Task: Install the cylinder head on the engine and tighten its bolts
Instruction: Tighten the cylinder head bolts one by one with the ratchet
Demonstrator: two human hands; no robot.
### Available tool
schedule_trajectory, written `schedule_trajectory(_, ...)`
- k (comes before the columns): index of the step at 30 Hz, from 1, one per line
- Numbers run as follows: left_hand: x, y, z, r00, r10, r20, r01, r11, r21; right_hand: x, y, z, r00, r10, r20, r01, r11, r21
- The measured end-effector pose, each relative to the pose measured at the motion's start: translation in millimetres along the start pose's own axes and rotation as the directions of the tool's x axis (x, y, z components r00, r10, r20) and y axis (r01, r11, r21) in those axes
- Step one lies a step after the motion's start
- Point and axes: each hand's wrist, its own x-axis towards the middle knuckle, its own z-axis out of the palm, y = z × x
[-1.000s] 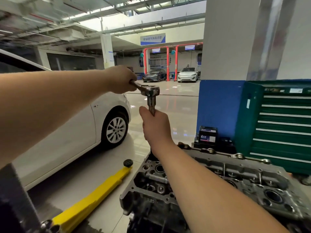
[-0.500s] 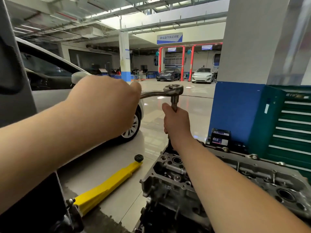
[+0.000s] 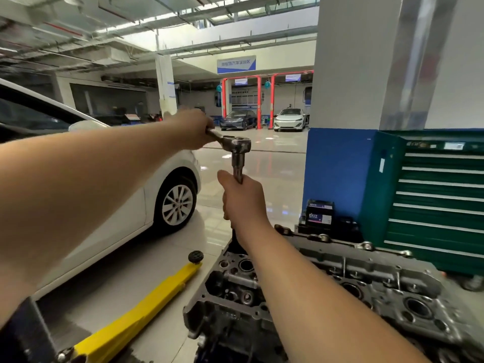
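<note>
Cylinder head (image 3: pixel 366 286) already seated — left hand (image 3: pixel 195 131) grips the ratchet (image 3: pixel 235 142), right hand (image 3: pixel 242 200) holds its extension (image 3: pixel 238 163); bolt tightening looks underway.

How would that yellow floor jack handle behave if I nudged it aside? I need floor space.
The long yellow floor jack handle looks like rigid steel, so probably stiff and heavy. It lies low along the glossy tiled floor, so it would likely slide or pivot, not tip.
</note>
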Motion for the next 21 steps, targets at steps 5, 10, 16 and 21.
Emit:
schedule_trajectory(5, 20, 26, 13, 0.996, 0.083, -0.025, -0.084, 0.994, -0.066, 2, 1, -4, 1.0, 0.017, -0.012, -0.017, 1.0, 0.01)
schedule_trajectory(10, -17, -30, 2, 0.998, 0.041, -0.04, -0.036, 0.994, 0.105, 3, 1, -1, 1.0, -0.014, 0.002, 0.014, 0.999, -0.037)
schedule_trajectory(16, -138, -73, -26, 0.985, 0.049, -0.167, 0.002, 0.955, 0.296, 14, -9, -9, 0.962, 0.113, 0.248, -0.101, 0.993, -0.06)
schedule_trajectory(21, -203, -33, -48, 0.982, 0.077, -0.175, 0.002, 0.91, 0.416, 30, -47, -16, 0.856, 0.134, 0.5, -0.06, 0.985, -0.162)
